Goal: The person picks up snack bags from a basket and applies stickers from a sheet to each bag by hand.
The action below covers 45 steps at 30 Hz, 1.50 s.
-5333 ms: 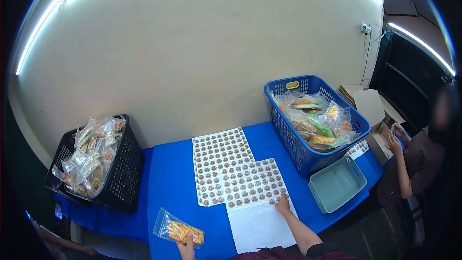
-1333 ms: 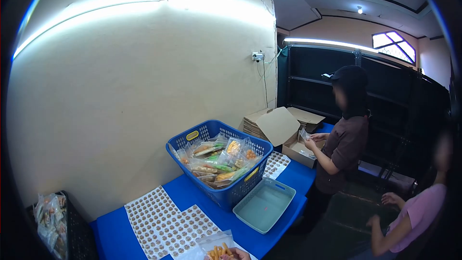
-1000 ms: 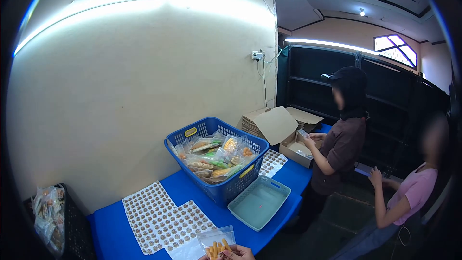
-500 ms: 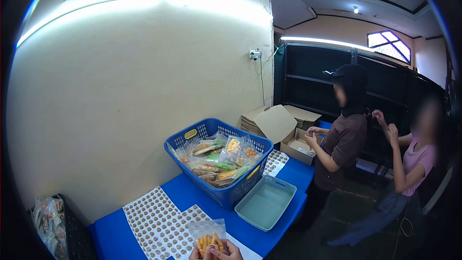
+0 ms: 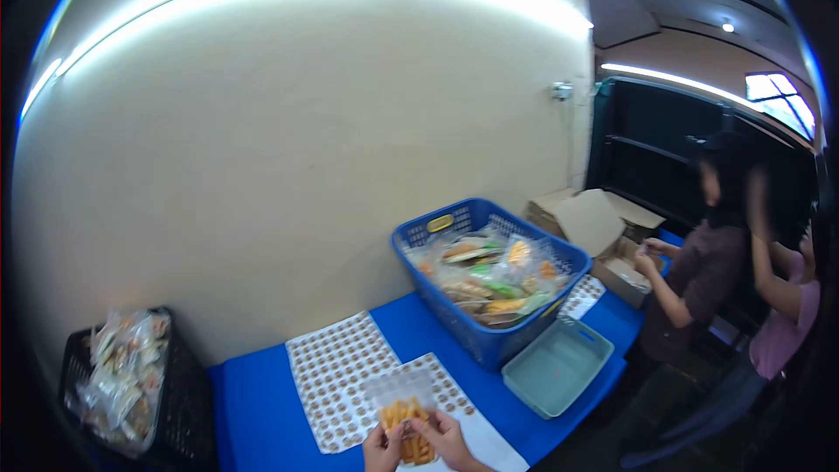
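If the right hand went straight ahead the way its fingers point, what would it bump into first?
The snack bag: the right hand is already touching it. Past that, the line seems to lead toward the sheet of round prints, though the depth is hard to judge.

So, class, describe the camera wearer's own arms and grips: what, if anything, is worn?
The left grip and right grip are bare hands, ungloved. No sleeve, watch or cable shows on either; blur hides finer details such as rings.
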Motion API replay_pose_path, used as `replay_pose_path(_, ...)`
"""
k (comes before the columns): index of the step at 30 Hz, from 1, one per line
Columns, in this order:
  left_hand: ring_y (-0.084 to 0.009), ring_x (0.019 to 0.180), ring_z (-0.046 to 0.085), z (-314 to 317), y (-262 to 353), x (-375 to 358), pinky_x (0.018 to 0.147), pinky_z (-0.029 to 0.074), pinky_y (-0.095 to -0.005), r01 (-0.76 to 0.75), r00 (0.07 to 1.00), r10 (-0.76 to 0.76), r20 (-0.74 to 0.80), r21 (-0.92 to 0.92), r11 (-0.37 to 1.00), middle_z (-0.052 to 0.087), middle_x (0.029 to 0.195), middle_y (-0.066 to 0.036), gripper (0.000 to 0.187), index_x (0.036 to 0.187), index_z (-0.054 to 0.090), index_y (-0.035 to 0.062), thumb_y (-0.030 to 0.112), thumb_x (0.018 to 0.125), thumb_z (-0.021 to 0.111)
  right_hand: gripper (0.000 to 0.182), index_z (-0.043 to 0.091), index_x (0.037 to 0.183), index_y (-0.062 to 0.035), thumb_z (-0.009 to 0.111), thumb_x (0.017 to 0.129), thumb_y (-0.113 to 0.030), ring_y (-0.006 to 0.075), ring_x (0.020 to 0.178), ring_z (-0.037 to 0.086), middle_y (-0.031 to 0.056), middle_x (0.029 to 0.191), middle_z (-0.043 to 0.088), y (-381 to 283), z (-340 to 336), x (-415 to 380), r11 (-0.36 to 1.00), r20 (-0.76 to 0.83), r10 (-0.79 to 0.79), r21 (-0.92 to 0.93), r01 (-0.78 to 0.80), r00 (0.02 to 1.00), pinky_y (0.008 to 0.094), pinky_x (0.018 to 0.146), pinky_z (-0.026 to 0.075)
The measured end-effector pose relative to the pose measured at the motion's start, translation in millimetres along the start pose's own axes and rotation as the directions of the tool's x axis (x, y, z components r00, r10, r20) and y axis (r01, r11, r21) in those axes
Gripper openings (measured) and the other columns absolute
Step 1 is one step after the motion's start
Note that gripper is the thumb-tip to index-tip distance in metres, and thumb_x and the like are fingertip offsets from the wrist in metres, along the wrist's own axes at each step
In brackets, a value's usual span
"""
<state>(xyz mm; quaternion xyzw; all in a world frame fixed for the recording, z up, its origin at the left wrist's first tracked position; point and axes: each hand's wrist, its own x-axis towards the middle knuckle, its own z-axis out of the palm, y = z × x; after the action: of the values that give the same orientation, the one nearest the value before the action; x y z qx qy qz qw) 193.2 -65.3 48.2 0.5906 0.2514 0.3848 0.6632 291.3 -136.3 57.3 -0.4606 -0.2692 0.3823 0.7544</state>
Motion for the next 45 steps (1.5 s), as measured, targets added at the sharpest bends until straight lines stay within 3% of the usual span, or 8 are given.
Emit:
replay_pose_path(4,-0.0089,0.072,0.052,-1,38,20,0.062,0.041,-0.023,-0.182,0.982,0.179,0.058,0.543,0.82,0.057,0.081,-0.008,0.026,0.096,0.053,-0.0023,0.018,0.08,0.054,0.041,0.037,0.113,-0.0011,0.051,0.082,-0.024,0.0129,0.098,0.046,0.0074,0.106,0.047,-33,8,21,0.986,0.189,-0.126,0.133,0.102,0.974,0.0252,0.083,0.038)
replay_pose_path(10,-0.0129,0.076,0.054,15,80,31,0.066,0.042,-0.025,-0.283,0.958,0.287,0.022,0.248,0.926,0.057,0.085,-0.009,0.028,0.095,0.054,-0.0018,0.018,0.076,0.058,0.023,0.048,0.096,0.0006,0.056,0.079,-0.013,0.0091,0.08,0.054,0.0047,0.086,0.056,-55,30,34,0.99,0.072,-0.137,0.049,0.134,0.988,0.0209,0.073,0.043)
replay_pose_path(11,-0.0128,0.082,0.053,10,80,32,0.069,0.042,-0.0244,-0.351,0.932,0.356,0.064,0.393,0.85,0.056,0.088,-0.01,0.028,0.098,0.053,-0.0027,0.016,0.077,0.058,0.022,0.049,0.095,0.0008,0.056,0.079,-0.013,0.009,0.079,0.054,0.0047,0.086,0.056,-52,32,36,0.988,0.061,-0.147,0.059,0.144,0.987,0.0209,0.073,0.043)
replay_pose_path(20,-0.0096,0.085,0.052,-6,54,37,0.071,0.044,-0.0235,-0.113,0.989,0.114,0.09,-0.024,0.993,0.054,0.09,-0.004,0.029,0.104,0.047,-0.0017,0.014,0.081,0.054,0.021,0.047,0.095,-0.0001,0.049,0.084,-0.018,0.0067,0.078,0.05,0.0035,0.085,0.054,-41,29,51,1.0,0.095,-0.032,0.004,0.031,0.995,0.0196,0.07,0.041)
replay_pose_path(25,-0.01,0.076,0.054,3,62,36,0.066,0.044,-0.0217,-0.117,0.99,0.127,-0.053,0.163,0.98,0.057,0.082,-0.007,0.027,0.098,0.049,-0.0042,0.015,0.079,0.055,0.027,0.042,0.102,0.0002,0.051,0.083,-0.017,0.0077,0.085,0.048,0.004,0.094,0.05,-43,34,44,0.999,0.17,-0.03,0.029,0.026,0.985,0.0211,0.077,0.039)
replay_pose_path(28,-0.0097,0.076,0.054,11,57,36,0.066,0.044,-0.0221,-0.068,0.994,0.068,-0.08,0.003,0.998,0.058,0.084,-0.009,0.027,0.094,0.051,-0.0055,0.017,0.079,0.056,0.03,0.041,0.104,0.0003,0.052,0.082,-0.017,0.0091,0.088,0.049,0.0054,0.094,0.051,-44,32,37,0.998,0.121,-0.057,-0.017,0.059,0.991,0.0228,0.079,0.04)
replay_pose_path(40,-0.0144,0.098,0.048,14,32,4,0.084,0.037,-0.0274,0.124,0.94,-0.096,0.328,-0.066,0.99,0.05,0.106,-0.007,0.042,0.114,0.038,-0.0028,0.014,0.079,0.055,0.024,0.047,0.095,0.0006,0.053,0.082,-0.019,0.0073,0.081,0.05,0.0042,0.085,0.054,-44,-4,4,0.979,-0.099,-0.195,-0.082,0.187,0.976,0.0204,0.071,0.041)
replay_pose_path(45,-0.0147,0.086,0.054,24,12,-3,0.075,0.043,-0.0263,0.141,0.987,-0.145,0.063,0.062,0.988,0.055,0.095,-0.009,0.032,0.106,0.044,-0.0016,0.017,0.082,0.051,0.036,0.043,0.102,0.0012,0.058,0.079,-0.021,0.0111,0.087,0.05,0.0071,0.095,0.05,-46,0,-26,0.933,0.003,-0.254,-0.265,0.246,0.967,0.023,0.074,0.041)
